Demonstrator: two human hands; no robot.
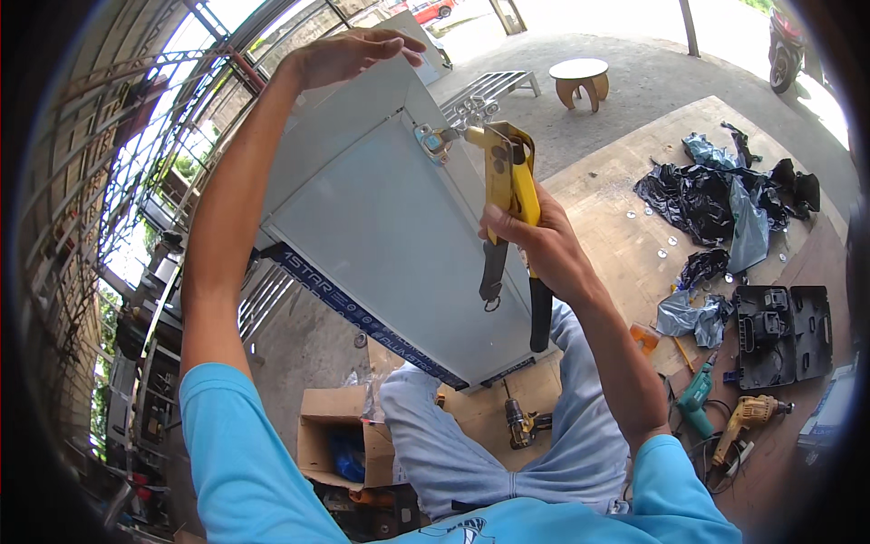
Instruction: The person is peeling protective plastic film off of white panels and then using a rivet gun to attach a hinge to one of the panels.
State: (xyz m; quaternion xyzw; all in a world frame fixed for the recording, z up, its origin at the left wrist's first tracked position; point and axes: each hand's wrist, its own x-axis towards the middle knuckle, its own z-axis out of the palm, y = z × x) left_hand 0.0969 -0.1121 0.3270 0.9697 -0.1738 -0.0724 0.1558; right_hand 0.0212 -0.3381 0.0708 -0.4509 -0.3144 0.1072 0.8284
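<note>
In front of me stands a tall pale-grey metal panel or cabinet door (381, 227), tilted, with printed blue film along its lower left edge. My left hand (358, 54) lies over its far top corner, fingers stretched out and holding nothing. My right hand (544, 240) is wrapped round a yellow hand riveter (507, 181) with black handle grips. The riveter's nose points left at a small metal bracket (432, 143) on the panel's upper right edge. Whether the nose touches the bracket, I cannot tell.
Black and grey plastic wrapping (716, 213) lies on the plywood at right. Near it are an open black tool case (784, 335), a teal power tool (696, 403) and a yellow one (750, 419). A cordless drill (521, 423) lies between my legs, a cardboard box (331, 426) left.
</note>
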